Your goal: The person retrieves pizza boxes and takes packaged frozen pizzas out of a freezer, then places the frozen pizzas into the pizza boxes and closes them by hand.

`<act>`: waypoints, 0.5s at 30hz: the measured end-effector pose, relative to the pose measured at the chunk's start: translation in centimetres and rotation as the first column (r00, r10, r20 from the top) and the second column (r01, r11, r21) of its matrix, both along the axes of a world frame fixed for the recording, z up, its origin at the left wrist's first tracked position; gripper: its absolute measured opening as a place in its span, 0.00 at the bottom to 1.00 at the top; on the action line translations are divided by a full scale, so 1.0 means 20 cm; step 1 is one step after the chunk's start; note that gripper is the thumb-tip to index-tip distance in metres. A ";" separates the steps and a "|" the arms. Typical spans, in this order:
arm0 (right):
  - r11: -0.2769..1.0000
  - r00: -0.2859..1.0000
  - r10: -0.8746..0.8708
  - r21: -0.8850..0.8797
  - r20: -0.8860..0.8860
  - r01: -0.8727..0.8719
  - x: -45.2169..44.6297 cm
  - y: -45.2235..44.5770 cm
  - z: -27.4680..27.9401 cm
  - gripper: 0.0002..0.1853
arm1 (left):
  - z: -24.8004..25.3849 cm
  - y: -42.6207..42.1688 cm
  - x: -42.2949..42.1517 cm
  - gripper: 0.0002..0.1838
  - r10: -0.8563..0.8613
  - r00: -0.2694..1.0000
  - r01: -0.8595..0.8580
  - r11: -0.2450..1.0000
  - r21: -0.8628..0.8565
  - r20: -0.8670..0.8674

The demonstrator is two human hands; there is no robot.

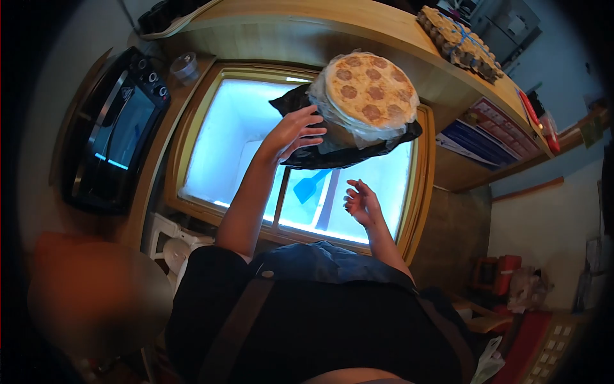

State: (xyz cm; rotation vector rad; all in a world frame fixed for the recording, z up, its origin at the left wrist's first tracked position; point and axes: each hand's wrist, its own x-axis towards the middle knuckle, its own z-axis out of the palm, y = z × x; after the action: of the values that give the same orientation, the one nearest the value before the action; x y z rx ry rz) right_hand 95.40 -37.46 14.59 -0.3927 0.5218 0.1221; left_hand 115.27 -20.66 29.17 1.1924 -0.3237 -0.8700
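Note:
A stack of round pizzas (371, 93) in clear plastic film sits at the far edge of a lit chest freezer, the top one dotted with pepperoni-like slices. Around its base bunches a black plastic bag (345, 155). My left hand (297, 136) is at the bag's left side with its fingers spread; whether the fingertips touch the bag I cannot tell. Nearer to me, my right hand (362, 203) hovers over the freezer opening, fingers loosely bent and apart, holding nothing. Below the bag, a blue scoop-like tool (309, 189) shows inside the freezer.
The open freezer's yellowish rim (419, 192) surrounds the opening. A black toaster oven (118, 134) and a small clear container (185, 67) stand at left. Egg trays (460, 45) tied with blue string rest on the wooden counter (288, 29). A blurred orange shape (96, 288) is at lower left.

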 end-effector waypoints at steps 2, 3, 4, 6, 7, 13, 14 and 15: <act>1.000 1.000 0.029 -0.001 -0.003 -0.029 0.02 -0.01 -0.04 0.15 | -0.04 0.12 -0.03 0.34 0.076 0.997 -0.077 0.992 0.101 0.020; 0.999 0.999 0.053 -0.007 -0.012 -0.053 0.03 -0.01 -0.05 0.15 | -0.11 0.20 -0.06 0.32 0.108 0.993 -0.113 0.980 0.165 0.035; 0.996 0.996 0.089 -0.015 -0.019 -0.089 0.04 -0.01 -0.06 0.15 | -0.15 0.29 -0.11 0.31 0.114 0.993 -0.119 0.978 0.171 0.039; 0.985 0.985 0.166 -0.035 -0.041 -0.168 0.07 0.01 -0.07 0.15 | -0.19 0.47 -0.28 0.27 0.179 0.983 -0.184 0.947 0.262 0.043; 0.976 0.976 0.214 -0.030 -0.048 -0.216 0.08 0.03 -0.07 0.15 | -0.22 0.54 -0.37 0.24 0.261 0.965 -0.244 0.922 0.299 -0.019; 0.769 0.768 0.639 0.051 -0.034 -0.637 0.05 0.33 -0.17 0.15 | -0.40 0.97 -1.17 0.13 0.812 0.560 -0.786 0.584 0.203 -0.165; 0.701 0.700 0.713 0.073 -0.031 -0.710 0.02 0.41 -0.22 0.14 | -0.40 1.02 -1.33 0.12 0.864 0.453 -0.865 0.486 0.127 -0.221; 0.604 0.598 0.795 0.047 -0.098 -0.795 0.01 0.47 -0.26 0.13 | -0.41 1.06 -1.48 0.11 0.910 0.333 -0.917 0.373 0.138 -0.246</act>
State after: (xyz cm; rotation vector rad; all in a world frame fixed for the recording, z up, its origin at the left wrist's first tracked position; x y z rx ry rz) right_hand 95.61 -28.11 9.41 -0.6080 0.4167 1.0370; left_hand 85.60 0.53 20.90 0.9682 0.5939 0.0211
